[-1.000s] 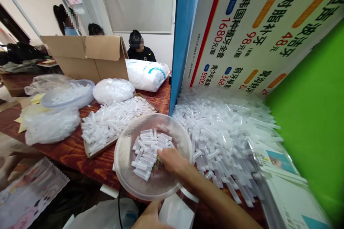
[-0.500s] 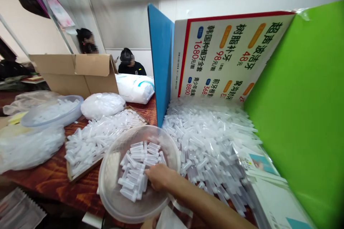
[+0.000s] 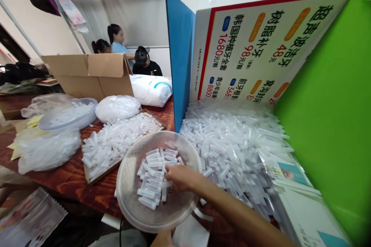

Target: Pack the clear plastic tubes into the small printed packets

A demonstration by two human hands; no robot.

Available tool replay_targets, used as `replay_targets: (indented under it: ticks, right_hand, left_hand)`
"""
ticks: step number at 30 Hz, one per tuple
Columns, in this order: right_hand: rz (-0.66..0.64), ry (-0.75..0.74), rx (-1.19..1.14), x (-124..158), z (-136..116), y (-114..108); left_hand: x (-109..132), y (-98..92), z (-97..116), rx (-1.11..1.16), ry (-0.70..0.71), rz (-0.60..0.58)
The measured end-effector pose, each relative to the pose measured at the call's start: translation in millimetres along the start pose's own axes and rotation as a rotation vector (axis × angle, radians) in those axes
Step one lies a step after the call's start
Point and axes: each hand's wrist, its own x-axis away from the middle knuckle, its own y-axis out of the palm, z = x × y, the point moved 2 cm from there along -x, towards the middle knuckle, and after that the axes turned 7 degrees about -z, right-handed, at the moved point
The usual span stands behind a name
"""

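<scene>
A clear round plastic bowl [image 3: 130,197] sits at the table's near edge with a layer of small translucent tubes [image 3: 152,177] in it. My right hand [image 3: 181,177] reaches into the bowl from the right, fingers curled down onto the tubes; whether it grips any I cannot make out. Only a sliver of my left hand [image 3: 162,239] shows at the bottom edge under the bowl's rim, fingers hidden. A big heap of the same tubes [image 3: 232,146] lies just right of the bowl.
A blue panel [image 3: 179,58], a printed poster board [image 3: 261,42] and a green board [image 3: 330,104] wall the heap. A tray of tubes [image 3: 116,142], plastic bags [image 3: 46,150], another bowl [image 3: 66,114], a cardboard box [image 3: 87,73] and booklets [image 3: 301,197] surround it. People sit behind the box.
The view has tilted and shifted slightly. My right hand stays in the bowl, moving a little among the tubes. A third person has come into sight behind the box.
</scene>
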Motion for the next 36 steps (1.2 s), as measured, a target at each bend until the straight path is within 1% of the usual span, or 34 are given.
replay_targets:
  ticks: [1,3,5,6,7,8,9,10,12,13,14,16,17,19,20,22,24,25,27,28,29,31,32,36]
  right_hand:
    - [0.058,0.012,-0.048,12.4,3.2,-9.3]
    - [0.197,0.072,-0.140,48.9,11.3,-25.0]
    - [0.432,0.157,-0.354,98.7,19.5,-28.7]
    - [0.579,0.210,-0.519,125.9,22.9,-22.8]
    - [0.720,0.268,-0.702,152.3,24.9,-10.8]
    - [0.831,0.337,-0.883,176.0,25.4,7.1]
    - [0.882,0.403,-1.051,195.2,23.7,29.5]
    - [0.908,0.459,-1.204,209.7,20.6,54.4]
    - [0.946,0.489,-1.474,226.1,12.2,102.8]
    - [0.982,0.482,-1.562,230.3,8.5,123.2]
    - [1.021,0.474,-1.610,233.5,5.6,140.0]
    - [1.084,0.485,-1.602,240.8,2.2,162.8]
    - [1.097,0.506,-1.563,245.7,1.3,169.5]
    - [1.083,0.537,-1.432,257.6,0.1,175.6]
    - [1.065,0.538,-1.355,263.8,-0.4,175.8]
    - [1.028,0.519,-1.233,275.4,-1.7,172.6]
    - [0.967,0.462,-1.214,283.9,-3.6,166.5]
    - [0.905,0.420,-1.242,286.6,-4.9,163.3]
    - [0.754,0.333,-1.300,290.1,-7.9,158.4]
    - [0.702,0.304,-1.330,291.2,-9.0,157.6]
    - [0.689,0.290,-1.368,292.0,-9.6,158.4]
    - [0.754,0.297,-1.478,291.6,-9.0,165.2]
    - [0.794,0.310,-1.546,290.1,-8.5,170.9]
    - [0.885,0.345,-1.829,279.6,-11.3,193.6]
  left_hand:
    - [0.7,2.1,2.2,-0.052,-0.012,0.019]
    - [2.0,7.7,9.0,-0.128,-0.020,0.046]
    - [1.0,15.9,17.8,-0.057,0.031,-0.020]
    - [-1.3,21.1,21.9,0.003,0.061,-0.084]
    - [-5.1,26.9,25.4,0.062,0.085,-0.153]
    - [-10.4,33.1,27.7,0.109,0.092,-0.216]
    - [-17.0,39.8,28.8,0.130,0.083,-0.268]
    - [-24.4,46.9,28.7,0.125,0.061,-0.307]
    - [-39.3,61.7,26.3,0.063,0.009,-0.364]
    - [-45.7,69.1,24.9,0.029,-0.010,-0.393]
    - [-50.8,76.3,24.1,0.004,-0.026,-0.428]
    - [-57.2,88.8,25.3,-0.013,-0.063,-0.481]
    - [-58.7,94.1,27.9,-0.014,-0.080,-0.502]
    - [-59.1,103.0,37.5,-0.036,-0.090,-0.519]
    - [-58.5,106.6,43.8,-0.063,-0.092,-0.499]
    - [-55.8,112.8,56.7,-0.124,-0.113,-0.419]
    - [-51.8,118.5,66.8,-0.174,-0.143,-0.354]
    - [-49.8,121.4,69.8,-0.197,-0.158,-0.352]
    - [-47.0,127.0,71.7,-0.265,-0.152,-0.414]
    - [-46.7,129.2,71.0,-0.300,-0.136,-0.447]
    - [-47.3,130.8,69.6,-0.329,-0.117,-0.467]
    - [-50.7,133.1,66.7,-0.352,-0.065,-0.466]
    - [-52.9,133.9,65.5,-0.348,-0.050,-0.441]
    - [-57.4,138.7,62.7,-0.329,-0.109,-0.333]
